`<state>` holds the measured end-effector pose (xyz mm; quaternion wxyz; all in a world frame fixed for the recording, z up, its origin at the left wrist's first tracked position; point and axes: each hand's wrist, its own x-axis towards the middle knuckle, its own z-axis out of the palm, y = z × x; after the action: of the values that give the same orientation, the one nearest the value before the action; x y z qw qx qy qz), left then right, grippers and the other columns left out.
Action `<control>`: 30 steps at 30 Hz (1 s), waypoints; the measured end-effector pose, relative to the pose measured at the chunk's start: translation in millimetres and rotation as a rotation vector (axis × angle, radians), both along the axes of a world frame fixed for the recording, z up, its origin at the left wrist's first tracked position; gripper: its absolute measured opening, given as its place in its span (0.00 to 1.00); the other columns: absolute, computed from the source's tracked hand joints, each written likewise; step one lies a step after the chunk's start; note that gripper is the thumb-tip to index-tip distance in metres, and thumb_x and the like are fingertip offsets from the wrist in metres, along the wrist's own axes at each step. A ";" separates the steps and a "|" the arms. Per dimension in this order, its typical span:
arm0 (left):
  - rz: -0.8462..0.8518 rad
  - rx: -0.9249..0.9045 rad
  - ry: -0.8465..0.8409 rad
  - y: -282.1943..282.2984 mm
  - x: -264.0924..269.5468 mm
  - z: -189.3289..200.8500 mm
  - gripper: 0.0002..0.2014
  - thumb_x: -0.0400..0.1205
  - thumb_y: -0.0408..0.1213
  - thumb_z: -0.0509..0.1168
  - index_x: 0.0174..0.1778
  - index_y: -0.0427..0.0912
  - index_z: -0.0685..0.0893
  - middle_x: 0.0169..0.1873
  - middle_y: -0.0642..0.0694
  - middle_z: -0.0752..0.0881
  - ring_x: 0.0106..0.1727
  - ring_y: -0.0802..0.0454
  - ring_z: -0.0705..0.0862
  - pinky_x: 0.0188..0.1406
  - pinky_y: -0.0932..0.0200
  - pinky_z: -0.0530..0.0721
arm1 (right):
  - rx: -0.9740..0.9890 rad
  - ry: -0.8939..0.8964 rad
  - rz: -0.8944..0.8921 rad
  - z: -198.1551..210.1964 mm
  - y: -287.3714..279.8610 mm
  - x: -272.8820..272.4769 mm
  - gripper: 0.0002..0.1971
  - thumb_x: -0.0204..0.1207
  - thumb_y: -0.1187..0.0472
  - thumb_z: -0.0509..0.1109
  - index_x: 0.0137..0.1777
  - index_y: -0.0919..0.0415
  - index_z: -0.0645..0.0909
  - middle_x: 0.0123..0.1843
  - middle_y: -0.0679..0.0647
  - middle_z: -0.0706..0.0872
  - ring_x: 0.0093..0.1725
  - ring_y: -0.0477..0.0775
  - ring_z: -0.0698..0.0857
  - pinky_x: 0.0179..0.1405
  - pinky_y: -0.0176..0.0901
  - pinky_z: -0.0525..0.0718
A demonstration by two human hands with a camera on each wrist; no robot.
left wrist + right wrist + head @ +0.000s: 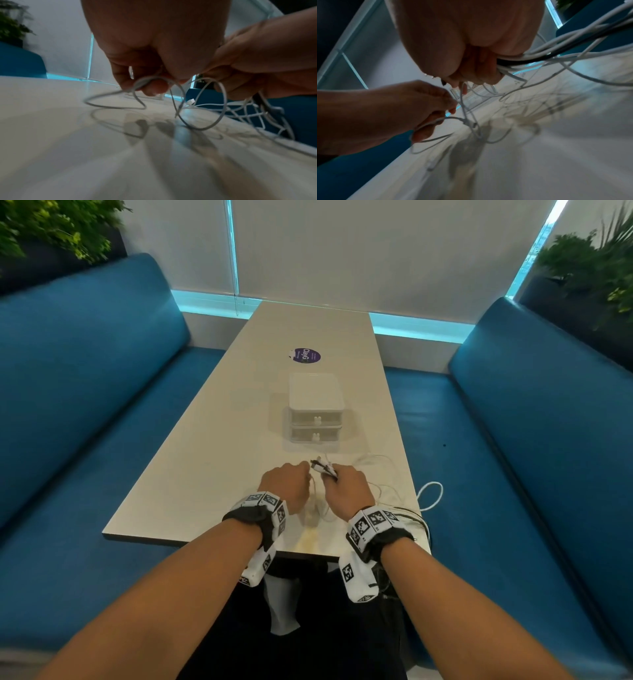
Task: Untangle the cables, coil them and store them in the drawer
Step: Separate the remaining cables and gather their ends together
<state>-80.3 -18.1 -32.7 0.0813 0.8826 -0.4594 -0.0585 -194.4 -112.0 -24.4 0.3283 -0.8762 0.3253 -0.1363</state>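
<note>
Both hands hover close together over the near end of the table (pixel 212 440). My right hand (pixel 344 486) grips a bundle of cable ends (pixel 323 467), white ones and a black one (pixel 530 60), with plugs sticking out above the fist. My left hand (pixel 286 482) pinches a thin white cable (pixel 137 86) whose loops hang down onto the tabletop. A tangle of white cables (pixel 383 484) spreads to the right, and one loop (pixel 431 496) hangs over the table's edge. The small white two-drawer unit (pixel 315 409) stands just beyond the hands, both drawers closed.
A purple round sticker (pixel 305 356) lies on the table behind the drawer unit. Blue benches (pixel 102 422) flank the table on both sides, with plants (pixel 589 261) above their backs. Window blinds close off the far end.
</note>
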 end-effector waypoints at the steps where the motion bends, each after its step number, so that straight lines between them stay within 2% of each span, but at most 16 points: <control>1: -0.011 -0.060 0.066 -3.0 -2.3 -0.4 0.10 0.89 0.42 0.52 0.58 0.46 0.77 0.45 0.42 0.86 0.38 0.42 0.81 0.37 0.51 0.77 | 0.015 0.016 -0.005 -0.5 1.2 2.4 0.12 0.83 0.58 0.61 0.50 0.60 0.86 0.43 0.60 0.89 0.45 0.62 0.85 0.40 0.48 0.81; 4: -0.044 -0.225 0.331 -3.3 0.4 -0.8 0.11 0.89 0.42 0.54 0.55 0.49 0.82 0.42 0.45 0.88 0.39 0.42 0.86 0.40 0.46 0.85 | 0.111 0.042 -0.011 -2.0 -0.8 4.9 0.10 0.82 0.60 0.62 0.48 0.59 0.86 0.43 0.57 0.88 0.45 0.61 0.85 0.40 0.46 0.78; 6: -0.030 -0.298 0.506 1.8 6.1 1.7 0.09 0.89 0.43 0.58 0.50 0.49 0.84 0.34 0.46 0.86 0.31 0.44 0.85 0.34 0.45 0.87 | 0.126 0.055 -0.027 -3.6 -5.0 3.6 0.10 0.83 0.57 0.64 0.52 0.56 0.87 0.44 0.55 0.88 0.47 0.60 0.85 0.41 0.45 0.77; 7: -0.013 -0.304 0.542 5.0 10.0 2.9 0.09 0.88 0.44 0.60 0.47 0.48 0.83 0.31 0.46 0.84 0.28 0.45 0.83 0.30 0.47 0.86 | 0.105 0.072 -0.042 -5.2 -8.1 2.2 0.11 0.83 0.55 0.65 0.54 0.55 0.88 0.46 0.55 0.89 0.48 0.60 0.85 0.41 0.45 0.77; 8: -0.001 -0.286 0.531 7.9 14.8 4.5 0.09 0.87 0.46 0.63 0.43 0.48 0.82 0.30 0.46 0.84 0.28 0.46 0.83 0.28 0.50 0.84 | 0.075 0.093 -0.060 -7.6 -12.2 0.3 0.11 0.83 0.54 0.65 0.55 0.55 0.88 0.48 0.57 0.90 0.49 0.61 0.86 0.42 0.45 0.77; 10: -0.009 -0.191 0.411 14.2 26.9 5.7 0.11 0.85 0.49 0.65 0.40 0.49 0.81 0.34 0.48 0.85 0.35 0.48 0.85 0.34 0.55 0.80 | 0.037 0.147 -0.096 -10.8 -20.6 -4.0 0.12 0.83 0.53 0.65 0.56 0.56 0.87 0.49 0.59 0.90 0.51 0.64 0.86 0.43 0.46 0.79; 12: -0.032 -0.114 0.310 21.5 39.8 4.7 0.10 0.86 0.48 0.65 0.40 0.49 0.81 0.38 0.48 0.86 0.41 0.47 0.85 0.41 0.54 0.81 | 0.024 0.202 -0.137 -12.3 -28.0 -9.0 0.12 0.83 0.53 0.64 0.56 0.56 0.86 0.50 0.60 0.89 0.49 0.65 0.86 0.41 0.46 0.80; 14: -0.041 -0.097 0.264 28.0 50.0 1.8 0.09 0.86 0.46 0.64 0.41 0.49 0.82 0.39 0.48 0.86 0.42 0.46 0.85 0.45 0.52 0.83 | 0.003 0.238 -0.180 -12.2 -34.5 -14.0 0.13 0.83 0.53 0.63 0.57 0.57 0.86 0.50 0.61 0.89 0.47 0.64 0.85 0.39 0.45 0.76; 17: -0.053 -0.109 0.197 37.7 59.6 -5.1 0.08 0.87 0.40 0.62 0.46 0.48 0.85 0.39 0.49 0.87 0.45 0.44 0.86 0.50 0.52 0.82 | -0.024 0.276 -0.250 -12.0 -44.0 -21.0 0.12 0.83 0.54 0.62 0.57 0.57 0.85 0.52 0.60 0.88 0.43 0.61 0.81 0.40 0.45 0.76; 19: -0.068 -0.084 0.111 43.6 64.3 -9.4 0.09 0.88 0.38 0.59 0.50 0.48 0.85 0.43 0.51 0.87 0.49 0.44 0.85 0.55 0.52 0.77 | -0.031 0.299 -0.281 -12.3 -49.1 -25.6 0.12 0.83 0.54 0.62 0.58 0.58 0.84 0.52 0.60 0.88 0.45 0.61 0.83 0.42 0.46 0.78; 21: -0.087 -0.050 0.031 47.4 66.7 -14.0 0.10 0.89 0.37 0.57 0.53 0.49 0.84 0.49 0.50 0.85 0.53 0.45 0.84 0.60 0.50 0.72 | -0.031 0.312 -0.308 -12.5 -52.9 -30.5 0.13 0.83 0.53 0.63 0.59 0.59 0.84 0.53 0.61 0.87 0.50 0.64 0.86 0.46 0.49 0.83; 24: -0.081 -0.062 -0.013 49.6 66.7 -20.6 0.10 0.88 0.36 0.59 0.56 0.52 0.85 0.60 0.50 0.81 0.63 0.47 0.78 0.66 0.49 0.68 | -0.043 0.327 -0.323 -13.5 -55.6 -34.5 0.13 0.83 0.53 0.63 0.57 0.59 0.83 0.53 0.61 0.87 0.50 0.65 0.86 0.50 0.54 0.86; 28: -0.084 -0.031 -0.029 47.8 62.6 -21.6 0.10 0.88 0.39 0.59 0.58 0.54 0.84 0.72 0.52 0.75 0.71 0.48 0.73 0.68 0.47 0.66 | -0.062 0.336 -0.342 -13.6 -53.5 -33.0 0.13 0.83 0.53 0.62 0.57 0.59 0.83 0.53 0.61 0.87 0.49 0.65 0.86 0.48 0.52 0.86; 30: -0.077 -0.019 -0.039 42.0 57.8 -18.2 0.12 0.89 0.41 0.56 0.57 0.55 0.85 0.66 0.52 0.79 0.67 0.47 0.78 0.64 0.46 0.66 | -0.074 0.344 -0.360 -12.3 -51.4 -31.1 0.14 0.83 0.52 0.62 0.58 0.59 0.83 0.52 0.60 0.87 0.48 0.64 0.86 0.45 0.49 0.84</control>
<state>-22.4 23.9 -50.9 0.0786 0.8643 -0.4951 -0.0401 -225.5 -163.5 -36.7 0.2062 -0.8259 0.5221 -0.0531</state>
